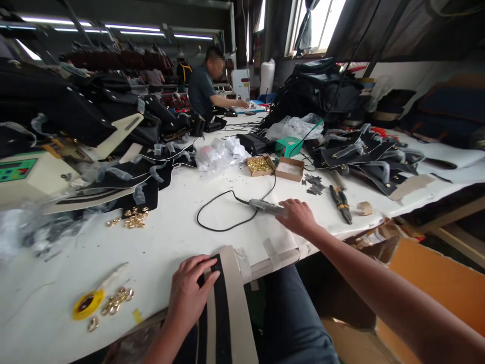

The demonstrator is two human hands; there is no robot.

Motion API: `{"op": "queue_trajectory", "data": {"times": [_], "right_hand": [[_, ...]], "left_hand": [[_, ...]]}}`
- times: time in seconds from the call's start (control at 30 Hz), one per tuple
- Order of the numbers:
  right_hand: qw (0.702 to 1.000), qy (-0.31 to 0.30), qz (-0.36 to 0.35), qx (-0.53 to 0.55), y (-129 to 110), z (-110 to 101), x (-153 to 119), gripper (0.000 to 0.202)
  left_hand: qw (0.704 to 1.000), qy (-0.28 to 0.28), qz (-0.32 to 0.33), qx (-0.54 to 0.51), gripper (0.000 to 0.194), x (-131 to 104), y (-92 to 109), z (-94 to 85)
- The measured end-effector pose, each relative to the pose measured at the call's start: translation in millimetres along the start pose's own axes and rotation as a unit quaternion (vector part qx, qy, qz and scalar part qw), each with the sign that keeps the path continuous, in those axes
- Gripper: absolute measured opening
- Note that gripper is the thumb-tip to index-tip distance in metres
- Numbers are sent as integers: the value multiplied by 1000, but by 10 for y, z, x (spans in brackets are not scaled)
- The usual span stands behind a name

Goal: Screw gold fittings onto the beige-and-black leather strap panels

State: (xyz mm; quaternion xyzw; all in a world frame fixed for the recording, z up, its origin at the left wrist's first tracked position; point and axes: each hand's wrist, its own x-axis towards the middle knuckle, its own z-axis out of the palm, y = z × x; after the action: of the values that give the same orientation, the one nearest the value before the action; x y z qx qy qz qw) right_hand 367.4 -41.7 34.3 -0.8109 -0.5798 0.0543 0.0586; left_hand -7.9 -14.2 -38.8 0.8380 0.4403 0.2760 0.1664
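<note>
My left hand point(191, 285) lies on a beige panel with black strips point(237, 303), which reaches over the front table edge toward my lap. Its thumb and forefinger press on the end of one black strip, holding the panel. Stretched out over the table, my right hand point(297, 216) has its fingers around the rear end of a slim grey corded hand tool point(265, 206). A black cord point(217, 230) loops from the tool across the white table. Gold-coloured metal fittings point(115, 302) lie left of my left hand, beside a yellow tape roll point(88, 304).
Pliers point(342, 205) and dark flat metal pieces point(314, 184) lie on the right. Behind the tool stand a small box of gold parts point(260, 165) and a green box point(288, 146). Black bag parts point(364, 151) are piled beyond. A co-worker point(204, 86) works at the far end.
</note>
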Motion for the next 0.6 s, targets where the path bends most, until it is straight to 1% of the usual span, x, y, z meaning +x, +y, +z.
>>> {"op": "queue_trajectory", "data": {"times": [0.07,0.13,0.3,0.37,0.4,0.43,0.5,0.57,0.6], "right_hand": [[1000,-17,2,6,82,56,71,31],[1000,-21,-8,17,7,135,115,27],[996,-21,-45,67,-525,338,240,31],[994,-22,-55,91,-677,389,298,35],[993,-24,-59,103,-710,400,325,37],[991,-27,-65,115,-710,400,352,39],[986,-36,-81,138,-618,360,430,40],[984,-33,-92,151,-439,263,592,42],[984,-24,-91,151,-338,196,722,42]], "left_hand": [[1000,2,1,1,24,3,-32,11],[1000,5,4,8,25,4,-56,19],[1000,12,10,26,30,13,-84,25],[999,10,10,31,30,15,-92,22],[999,9,10,33,30,15,-97,20],[999,10,12,35,29,14,-102,19],[999,16,18,38,27,8,-118,20],[999,20,24,41,26,-4,-142,28],[999,21,27,43,25,-13,-158,34]]}}
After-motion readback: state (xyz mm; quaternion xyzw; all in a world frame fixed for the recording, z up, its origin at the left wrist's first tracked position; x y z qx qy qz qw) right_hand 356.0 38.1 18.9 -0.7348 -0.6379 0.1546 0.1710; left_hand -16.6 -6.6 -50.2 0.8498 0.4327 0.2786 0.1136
